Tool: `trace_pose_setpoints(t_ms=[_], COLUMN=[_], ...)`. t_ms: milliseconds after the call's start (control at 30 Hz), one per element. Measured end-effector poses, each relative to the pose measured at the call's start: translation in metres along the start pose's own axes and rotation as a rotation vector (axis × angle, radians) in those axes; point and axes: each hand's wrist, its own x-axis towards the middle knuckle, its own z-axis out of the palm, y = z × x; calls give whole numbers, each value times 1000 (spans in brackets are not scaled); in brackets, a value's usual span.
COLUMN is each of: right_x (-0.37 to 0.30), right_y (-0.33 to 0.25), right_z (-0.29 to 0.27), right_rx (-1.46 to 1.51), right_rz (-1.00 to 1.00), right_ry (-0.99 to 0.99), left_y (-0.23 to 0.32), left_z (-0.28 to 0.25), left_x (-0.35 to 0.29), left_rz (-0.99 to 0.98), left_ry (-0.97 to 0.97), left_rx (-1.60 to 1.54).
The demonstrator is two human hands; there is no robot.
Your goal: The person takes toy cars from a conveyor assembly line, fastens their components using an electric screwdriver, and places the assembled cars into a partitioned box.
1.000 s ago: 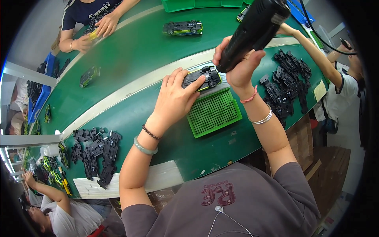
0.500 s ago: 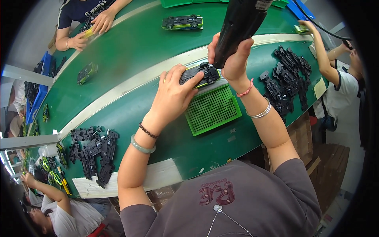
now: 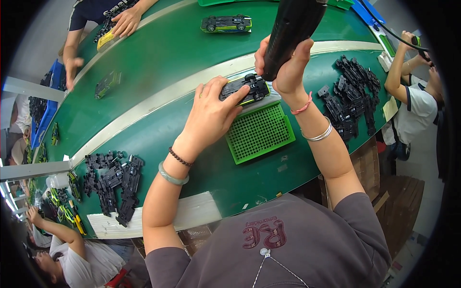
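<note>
An upside-down toy car [image 3: 255, 87], black underside up and yellow-green body below, lies under my left hand [image 3: 211, 109]. The fingers of that hand are wrapped over it and hold it against the green table. My right hand [image 3: 289, 72] grips a black electric screwdriver [image 3: 292, 36] that slants up and away. Its lower end is close to the car's right end; whether the tip touches the car is hidden. Just nearer to me sits a green perforated tray [image 3: 260, 133], too finely patterned to make out anything small in it.
Black car chassis parts are heaped at the right [image 3: 349, 98] and the left [image 3: 114, 185]. Beyond a pale rail, more upturned toy cars [image 3: 226, 24] lie on the green surface. Co-workers sit at the far left, near left and right. A black cable [image 3: 391, 31] hangs at upper right.
The screwdriver and my right hand have shifted slightly right. Beyond the rail, the upturned cars have slid a little rightward. The far-left co-worker's hand has left the yellow piece; the right co-worker's arm has moved.
</note>
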Motion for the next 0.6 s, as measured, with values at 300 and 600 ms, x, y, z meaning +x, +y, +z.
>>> trace_pose_setpoints(t_ms=[300,600], right_x=[1,-73], right_y=[-1,-34], right_z=[-5,-14], right_rx=[50,298], right_rz=[-18,-68], right_ry=[-23,58], left_y=[0,-1], left_z=[0,1], left_x=[3,-1], left_rz=[4,8], left_ry=[-7,27], left_rx=[9,4])
